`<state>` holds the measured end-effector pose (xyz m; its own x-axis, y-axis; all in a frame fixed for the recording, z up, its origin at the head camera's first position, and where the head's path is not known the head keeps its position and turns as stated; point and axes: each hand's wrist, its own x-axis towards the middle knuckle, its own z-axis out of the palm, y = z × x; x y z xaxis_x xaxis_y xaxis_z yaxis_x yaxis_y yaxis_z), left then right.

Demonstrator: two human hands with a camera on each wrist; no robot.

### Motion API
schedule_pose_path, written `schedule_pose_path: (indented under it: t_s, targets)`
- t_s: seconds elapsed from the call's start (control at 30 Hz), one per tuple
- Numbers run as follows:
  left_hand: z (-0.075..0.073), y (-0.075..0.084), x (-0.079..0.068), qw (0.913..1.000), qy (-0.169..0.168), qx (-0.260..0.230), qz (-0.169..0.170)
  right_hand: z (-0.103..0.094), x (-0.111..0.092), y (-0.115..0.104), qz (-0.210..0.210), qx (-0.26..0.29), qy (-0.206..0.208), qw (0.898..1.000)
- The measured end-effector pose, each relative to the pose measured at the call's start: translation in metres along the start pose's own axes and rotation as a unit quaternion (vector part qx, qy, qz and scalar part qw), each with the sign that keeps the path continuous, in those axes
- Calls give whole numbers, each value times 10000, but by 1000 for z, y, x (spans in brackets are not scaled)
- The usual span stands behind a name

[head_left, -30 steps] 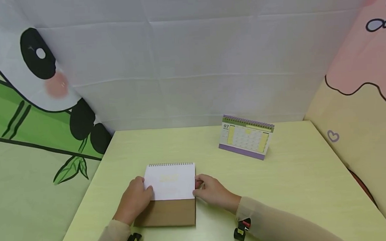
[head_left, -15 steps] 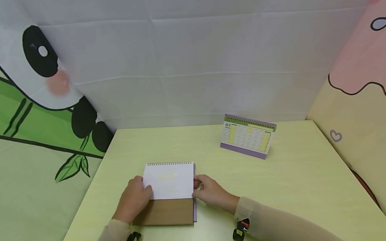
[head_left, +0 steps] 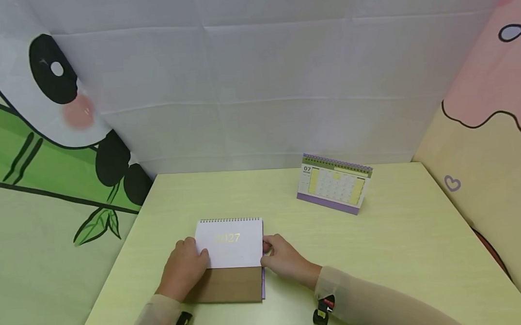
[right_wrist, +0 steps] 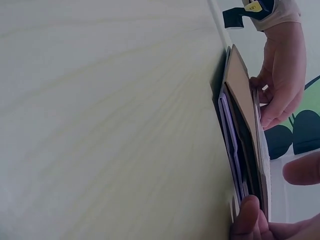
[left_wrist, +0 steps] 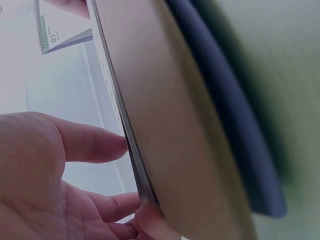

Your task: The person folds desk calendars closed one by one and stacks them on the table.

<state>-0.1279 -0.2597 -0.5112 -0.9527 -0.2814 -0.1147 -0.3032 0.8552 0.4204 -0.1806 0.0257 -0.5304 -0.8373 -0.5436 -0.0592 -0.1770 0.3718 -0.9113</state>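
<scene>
Left hand (head_left: 182, 267) at left edge of the white-and-brown calendar (head_left: 235, 285), forearm coming up from lower left, back of hand up, thumb angled in over the page's margin. Grip: pinching that edge, thumb above, fingers curled underneath in left wrist view.

Calendar sits on the counter (head_left: 400, 253), between both hands, so it lies right of the left grip and left of the right one. White page (head_left: 231, 253) reads 2027; its long side runs left-right, spiral (head_left: 230, 220) at the far edge, brown base toward the person. Purple-edged layer (head_left: 263, 284) underneath, a thin strip poking out past the right side; that offset looks like the relation that matters. Neither hand is nearer, both touch.

Right hand (head_left: 288, 258) at right edge, about level with the left, forearm slanting in from lower right, wrist turned so fingers point left. Grip: curled round the right edge; right wrist view has one fingertip against the layers, another digit standing off. How firm, can't tell.

Farther right and back: standing calendar (head_left: 335, 186), marked 07, set askew, well apart from both hands.
</scene>
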Motion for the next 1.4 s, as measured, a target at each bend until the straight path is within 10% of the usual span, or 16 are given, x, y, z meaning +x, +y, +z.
schedule_pose_path:
  t_s: [0.43,0.73,1.4]
  targets:
    - [8,7,-1,9980,-31,632,-64,3,0,0,122,-1096,-335,9933]
    - [7,10,-3,9952,-178,944,-157,2,-3,-1,-211,-2523,-446,9664]
    - [6,10,-5,9938,-108,1109,-50,2,-5,-6,-265,-2712,-470,9610]
